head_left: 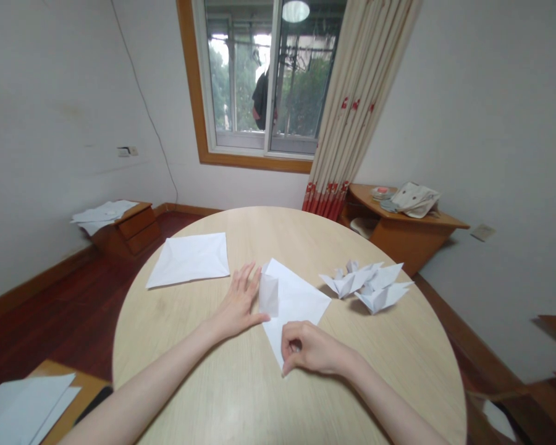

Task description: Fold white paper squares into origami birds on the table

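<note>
The left hand [238, 303] is lying flat on the table [241, 228], and its grip is wide, with the fingers spreading and the thumb staying just beside the folded sheet [294, 303]. The right hand [306, 349] is curling into a narrow grip over the near corner of this sheet, but I cannot tell if it is pinching the paper. The sheet is lying near the middle of the table, between the hands, and one flap [269, 295] is standing up along its left side.

A flat sheet [188, 260] is lying on the table, left of the hands. Some folded paper shapes [365, 285] are sitting in a loose pile on the right part of the table. Beyond the table on the right, a cabinet [412, 244] is carrying a cloth bag [416, 199] and a small red-topped tin [382, 192], whose print is too small for reading. Beyond the table on the left, loose papers [104, 214] are lying on a low drawer unit [136, 227].
</note>
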A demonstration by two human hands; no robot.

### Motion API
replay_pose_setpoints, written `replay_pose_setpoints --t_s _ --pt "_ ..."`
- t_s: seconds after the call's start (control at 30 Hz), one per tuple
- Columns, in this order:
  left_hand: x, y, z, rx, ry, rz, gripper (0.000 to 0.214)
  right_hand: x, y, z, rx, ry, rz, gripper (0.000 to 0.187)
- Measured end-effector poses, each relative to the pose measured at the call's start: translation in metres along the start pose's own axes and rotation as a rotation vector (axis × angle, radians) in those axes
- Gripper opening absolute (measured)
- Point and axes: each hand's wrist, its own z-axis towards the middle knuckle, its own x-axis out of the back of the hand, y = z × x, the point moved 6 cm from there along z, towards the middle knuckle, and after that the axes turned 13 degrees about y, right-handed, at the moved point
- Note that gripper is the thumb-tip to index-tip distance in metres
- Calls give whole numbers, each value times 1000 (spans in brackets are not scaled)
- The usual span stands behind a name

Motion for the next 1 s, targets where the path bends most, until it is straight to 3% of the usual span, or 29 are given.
replay_pose_setpoints --t_s 0.2,0.67,0.83,1.0 --pt "2 5 0 -38 2 -1 105 6 4 2 -6 101 42 26" --pt "24 17 3 -78 168 -82 88 38 6 5 208 461 -75 23" --pt "34 24 4 -145 217 -33 79 42 11 6 243 490 -219 12" --pt "46 38 3 -278 284 108 66 43 20 6 252 506 -355 16"
